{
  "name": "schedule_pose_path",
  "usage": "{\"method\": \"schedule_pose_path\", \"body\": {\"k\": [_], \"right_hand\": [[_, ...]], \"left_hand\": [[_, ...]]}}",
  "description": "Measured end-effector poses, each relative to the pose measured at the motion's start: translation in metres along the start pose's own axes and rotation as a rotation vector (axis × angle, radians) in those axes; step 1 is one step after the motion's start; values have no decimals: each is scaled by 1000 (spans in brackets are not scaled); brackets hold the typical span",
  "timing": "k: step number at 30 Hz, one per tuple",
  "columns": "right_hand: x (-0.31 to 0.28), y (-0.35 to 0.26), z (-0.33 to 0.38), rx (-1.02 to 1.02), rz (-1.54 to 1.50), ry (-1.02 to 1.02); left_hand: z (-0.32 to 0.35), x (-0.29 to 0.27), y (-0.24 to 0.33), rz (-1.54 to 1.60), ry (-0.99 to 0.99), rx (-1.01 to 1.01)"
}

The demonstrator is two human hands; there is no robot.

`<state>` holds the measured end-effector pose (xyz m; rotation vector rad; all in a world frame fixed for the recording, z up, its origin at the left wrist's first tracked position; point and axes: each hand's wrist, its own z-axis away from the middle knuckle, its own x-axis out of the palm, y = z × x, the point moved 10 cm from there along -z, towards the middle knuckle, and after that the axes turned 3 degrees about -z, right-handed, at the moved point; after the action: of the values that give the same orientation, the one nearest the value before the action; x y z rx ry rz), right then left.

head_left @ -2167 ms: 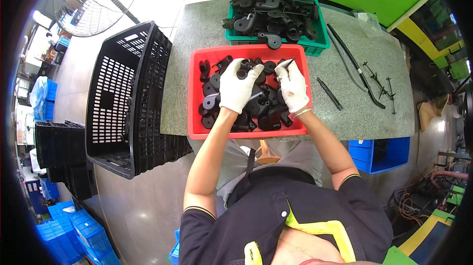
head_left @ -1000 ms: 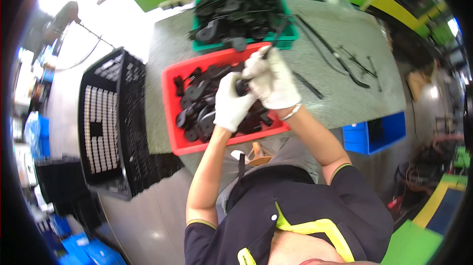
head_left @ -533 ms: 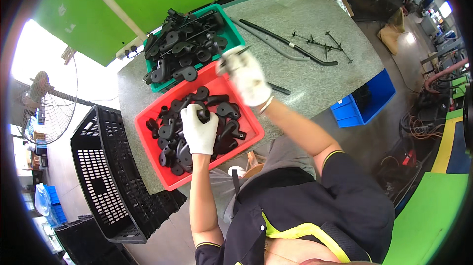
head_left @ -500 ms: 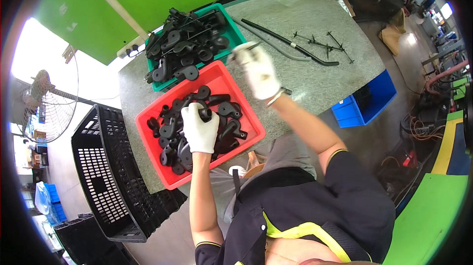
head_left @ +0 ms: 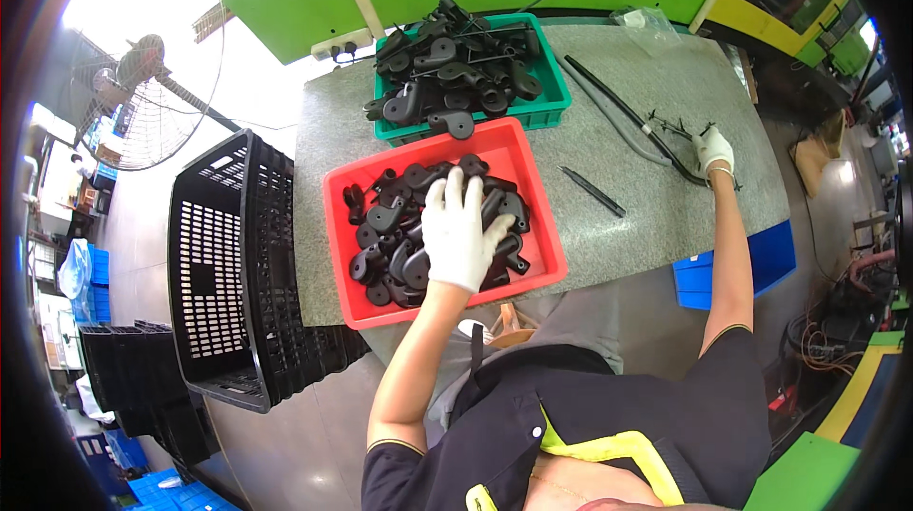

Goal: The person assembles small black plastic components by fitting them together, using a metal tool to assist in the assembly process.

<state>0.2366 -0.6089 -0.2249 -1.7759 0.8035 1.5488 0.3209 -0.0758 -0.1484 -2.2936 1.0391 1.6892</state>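
My left hand (head_left: 459,233), in a white glove, rests with fingers spread over the black moulded plastic parts (head_left: 388,216) heaped in a red tray (head_left: 540,259). It grips none of them. Far to the right, my gloved right hand (head_left: 714,150) closes its fingers on a thin, black, branched plastic sprue (head_left: 673,125) lying on the table. Beside that hand, a long black tube (head_left: 623,110) runs next to a grey tube (head_left: 609,121). A slim, dark, pen-like tool (head_left: 592,192) lies between the red tray and my right hand.
A green tray (head_left: 552,115) piled with black parts stands behind the red one. Black crates (head_left: 257,273) are stacked left of the grey table (head_left: 656,226). A blue bin (head_left: 694,281) is below its right edge. A clear plastic bag (head_left: 649,28) lies at the back.
My left hand has let go of a black part and opened over the heap. My right hand has moved from beside the green tray to the sprue. The pen-like tool now lies in full view.
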Motion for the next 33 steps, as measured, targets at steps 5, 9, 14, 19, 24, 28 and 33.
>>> {"method": "schedule_pose_path", "body": {"k": [5, 9, 14, 19, 24, 28, 33], "right_hand": [[-57, -78, 15, -79, 203, 55], [-49, -116, -6, -52, 264, -60], [-63, -199, 16, -355, 184, -90], [-97, -365, 65, -957, -538, 55], [-78, -440, 47, -1081, -484, 197], [-81, -458, 55, -978, -629, 87], [-43, -466, 89, -1155, -487, -231]], "left_hand": [[45, -26, 17, 232, 86, 128], [72, -16, 6, 226, 86, 93], [81, -13, 3, 139, 107, 85], [85, -18, 0, 147, 151, 102], [84, -20, 4, 170, 189, 111], [85, -22, 4, 136, 229, 114], [87, -19, 3, 83, 212, 133]]}}
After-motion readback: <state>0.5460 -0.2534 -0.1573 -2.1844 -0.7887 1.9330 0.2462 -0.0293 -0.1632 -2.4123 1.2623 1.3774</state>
